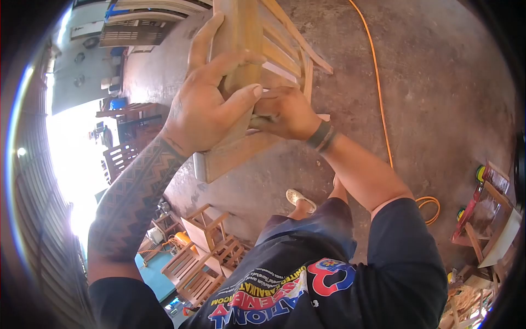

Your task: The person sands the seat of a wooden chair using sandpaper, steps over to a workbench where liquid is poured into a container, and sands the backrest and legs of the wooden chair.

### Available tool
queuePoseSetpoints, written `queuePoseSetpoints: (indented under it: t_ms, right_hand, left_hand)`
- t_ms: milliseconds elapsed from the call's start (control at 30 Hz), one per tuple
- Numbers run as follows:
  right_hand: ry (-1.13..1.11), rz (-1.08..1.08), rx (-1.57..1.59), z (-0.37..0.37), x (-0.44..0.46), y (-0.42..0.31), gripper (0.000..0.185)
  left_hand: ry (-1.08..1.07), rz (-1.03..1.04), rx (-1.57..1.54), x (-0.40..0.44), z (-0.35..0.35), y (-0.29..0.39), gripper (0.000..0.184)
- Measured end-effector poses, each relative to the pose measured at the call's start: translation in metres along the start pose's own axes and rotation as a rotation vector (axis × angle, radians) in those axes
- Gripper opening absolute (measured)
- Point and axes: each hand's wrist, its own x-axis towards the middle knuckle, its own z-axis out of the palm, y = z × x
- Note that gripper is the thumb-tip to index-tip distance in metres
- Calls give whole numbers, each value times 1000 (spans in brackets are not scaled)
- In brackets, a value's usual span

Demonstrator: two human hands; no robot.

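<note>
A slatted wooden piece of furniture, which looks like a chair [246, 27], stands tilted in the view at the top centre. My left hand [205, 104] grips its broad wooden part, with the thumb and one finger bent around the edge and another finger stretched along the side. Close beside it, my right hand [290, 112] is closed against the wood below the slats. Its fingertips are curled out of sight, so what they hold, if anything, is hidden. Under both hands a wooden board [235, 156] with a rounded end sticks out towards me.
An orange hose or cord [378, 82] runs over the concrete floor [449, 93] and coils at right. Slatted wooden chairs [205, 252] stand at lower left, reddish wooden furniture [487, 214] at far right. Stacked boards [142, 24] lie at upper left, near a bright opening.
</note>
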Motion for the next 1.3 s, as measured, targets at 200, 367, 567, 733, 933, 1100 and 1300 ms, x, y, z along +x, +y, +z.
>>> queuePoseSetpoints:
  t_ms: [200,367,567,733,933,1100,1300]
  right_hand:
    - [-35,285,133,37,-58,79,25]
    - [-125,430,-64,64,-87,120,33]
    - [-134,626,-141,93,-116,156,36]
    - [-246,729,-237,88,-110,155,23]
    - [-274,788,-330,81,-98,154,22]
    - [286,892,-229,27,-119,172,26]
    - [109,1006,-112,52,-127,122,29]
  left_hand:
    - [-4,-10,-11,-1,-2,1,45]
    - [-27,-34,-67,0,-2,-1,45]
    - [-18,-27,-27,1,-2,0,46]
    - [0,8,-14,1,-2,-2,46]
    - [14,15,42,1,0,-6,46]
    - [24,67,40,1,-3,-9,45]
    - [-1,2,-7,3,-2,-2,46]
